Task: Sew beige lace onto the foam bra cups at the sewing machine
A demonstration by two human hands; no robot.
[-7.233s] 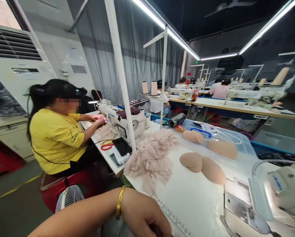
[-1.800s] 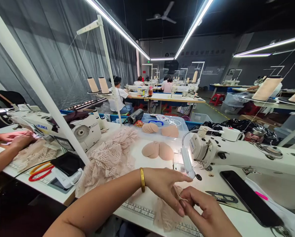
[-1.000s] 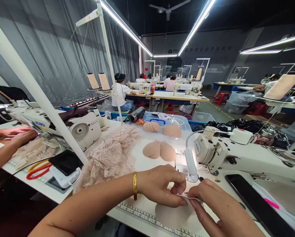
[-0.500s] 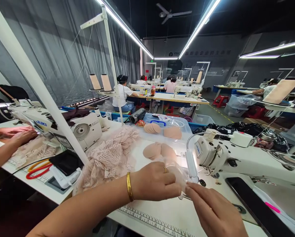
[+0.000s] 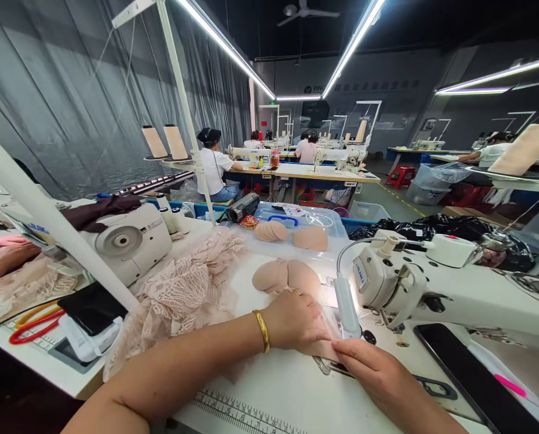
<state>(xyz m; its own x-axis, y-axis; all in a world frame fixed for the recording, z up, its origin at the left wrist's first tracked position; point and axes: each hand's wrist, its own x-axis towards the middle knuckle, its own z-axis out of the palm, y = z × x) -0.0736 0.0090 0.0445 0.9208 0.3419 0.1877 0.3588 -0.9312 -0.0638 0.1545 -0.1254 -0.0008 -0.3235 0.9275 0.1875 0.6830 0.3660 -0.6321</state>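
My left hand (image 5: 296, 322), with a gold bangle and a ring, is closed on sheer pale fabric (image 5: 327, 316). My right hand (image 5: 368, 361) pinches the same fabric between thumb and fingers, close beside the left fingertips. Two beige bra cups (image 5: 304, 276) lie side by side on the white table, just beyond my left hand. Whether the fabric joins them I cannot tell. A heap of pale pink lace fabric (image 5: 179, 289) rests left of the cups. Right of my hands stands a white sewing machine (image 5: 436, 277), with a lamp (image 5: 348, 304) over its needle area.
Stacks of beige cup pads (image 5: 271, 230) sit on a clear plastic box (image 5: 251, 215) at the back. A black phone (image 5: 459, 367) lies by the machine at right. At far left, a co-worker's arm (image 5: 7, 262) is beside another machine (image 5: 131, 241). A ruler (image 5: 237, 416) runs along the front edge.
My left hand has shifted slightly right and its fingers have turned down toward the table. The right hand has moved slightly left. More of the beige cups shows. The view has swung a little.
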